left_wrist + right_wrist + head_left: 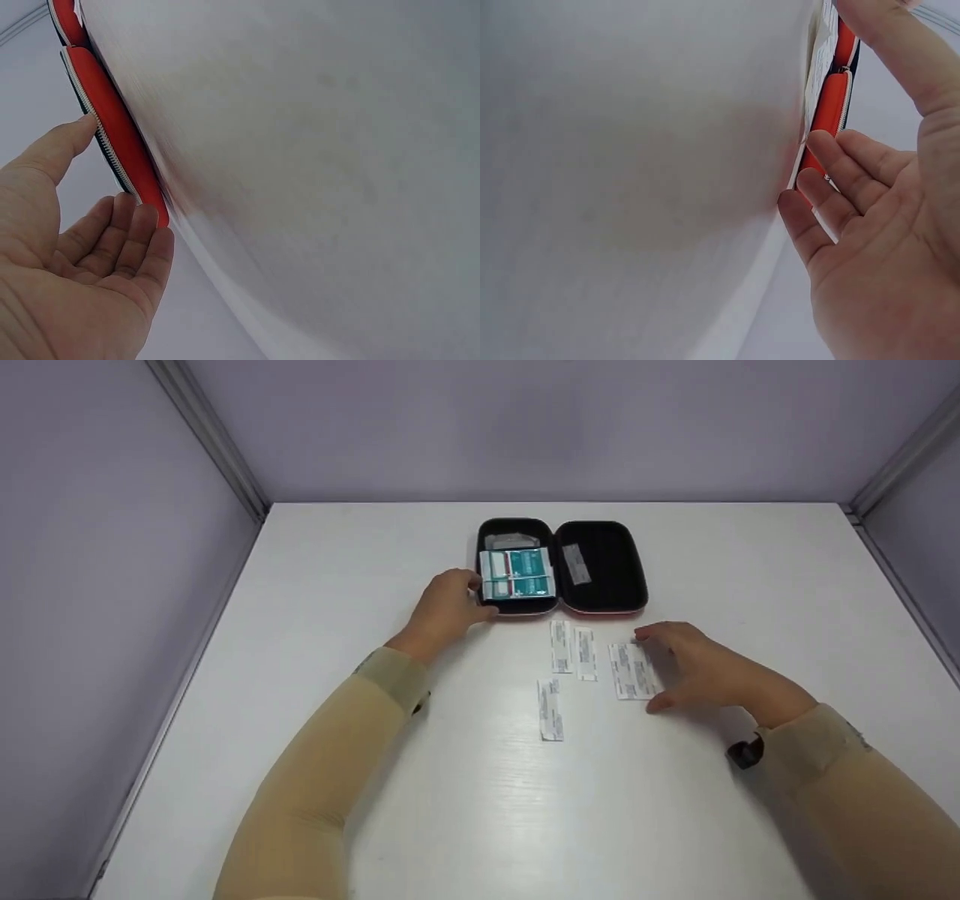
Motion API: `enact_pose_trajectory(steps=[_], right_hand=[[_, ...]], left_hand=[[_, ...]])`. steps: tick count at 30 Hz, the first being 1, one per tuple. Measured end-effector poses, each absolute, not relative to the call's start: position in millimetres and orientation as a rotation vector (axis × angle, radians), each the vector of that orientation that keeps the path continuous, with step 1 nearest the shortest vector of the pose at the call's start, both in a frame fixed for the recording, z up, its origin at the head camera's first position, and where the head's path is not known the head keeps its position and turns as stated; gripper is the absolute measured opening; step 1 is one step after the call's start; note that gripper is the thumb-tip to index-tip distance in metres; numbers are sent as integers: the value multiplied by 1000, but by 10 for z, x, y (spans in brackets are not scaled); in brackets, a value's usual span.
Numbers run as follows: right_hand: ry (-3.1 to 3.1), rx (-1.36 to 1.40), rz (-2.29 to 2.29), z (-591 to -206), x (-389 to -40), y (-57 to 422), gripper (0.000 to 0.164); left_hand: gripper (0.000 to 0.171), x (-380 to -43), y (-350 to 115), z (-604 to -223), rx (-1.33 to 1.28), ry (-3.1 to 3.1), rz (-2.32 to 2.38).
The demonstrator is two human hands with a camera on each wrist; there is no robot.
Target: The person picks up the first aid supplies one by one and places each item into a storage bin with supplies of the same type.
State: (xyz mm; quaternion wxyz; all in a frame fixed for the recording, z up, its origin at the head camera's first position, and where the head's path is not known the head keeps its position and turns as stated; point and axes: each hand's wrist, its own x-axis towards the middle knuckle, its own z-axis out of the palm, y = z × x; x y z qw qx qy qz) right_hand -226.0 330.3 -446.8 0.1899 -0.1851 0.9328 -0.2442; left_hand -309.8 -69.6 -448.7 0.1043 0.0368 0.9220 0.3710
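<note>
A zip case [602,566] with a black inside and a red shell [112,112] lies unfolded on the white table. Its left half holds green and white packets [529,574] and a clear-wrapped item [512,541]; one white strip packet [577,564] lies in the right half. My left hand [448,604] is at the left half's front corner, thumb at the zip edge and fingers loosely bent beside it. Spread around a white printed packet [631,671], my right hand [705,671] has thumb and fingers apart, fingertips close to the tabletop.
Narrow white strip packets lie in front of the case: one on the left [560,646], one beside it [586,654] and one nearer me [550,710]. Pale panels [525,427] stand behind the table and along its sides.
</note>
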Motion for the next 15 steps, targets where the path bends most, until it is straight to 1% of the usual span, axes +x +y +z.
enact_pose_trajectory(steps=[8, 15], right_hand=[[2658, -559, -648, -4444, -2233, 3312, 103], [2657, -539, -651, -4425, -2236, 3292, 101]], left_hand=[[61, -3066, -673, -4496, 107, 2718, 1074], [61, -3065, -689, -4493, 102, 2722, 1071]])
